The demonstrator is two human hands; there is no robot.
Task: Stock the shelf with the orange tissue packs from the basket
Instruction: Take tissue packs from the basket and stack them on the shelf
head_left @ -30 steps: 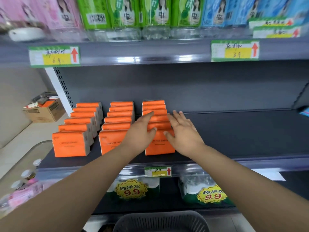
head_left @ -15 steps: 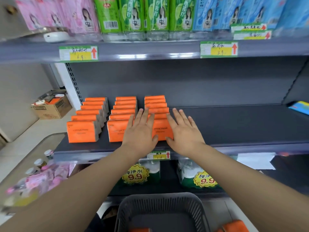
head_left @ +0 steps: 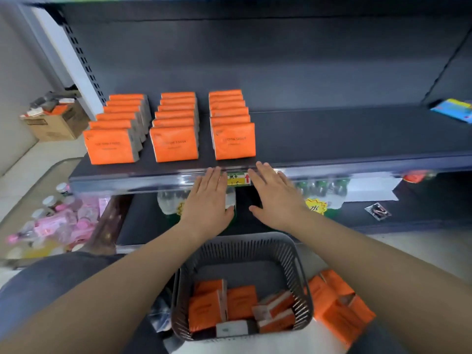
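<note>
Nearest me, the basket (head_left: 245, 247) sits low between my forearms. In it is a loose jumble of orange tissue packs (head_left: 204, 310): a few on edge at the left, others tipped over at the right, one showing a pale face.

I judge the step in hand is a fresh pick from here. To do it well, I drop both hands straight down and take the on-edge packs first. I grip them across the broad faces and keep the printed side one way so they land facing front.

Spare packs (head_left: 339, 307) lie outside, just beside the basket's right wall.

Further out, my left hand (head_left: 207, 200) and right hand (head_left: 275, 198) are flat, palms down, fingers straight, holding nothing. Their fingertips reach the shelf lip on either side of the price tag (head_left: 238, 179); whether they touch it I cannot tell.

Beyond, the shelf (head_left: 332, 139) carries three rows (head_left: 233, 141) of upright packs at its left. The bare board to their right suits a fourth row.

Far left is a cardboard box (head_left: 57, 123), its contents too small to tell.
</note>
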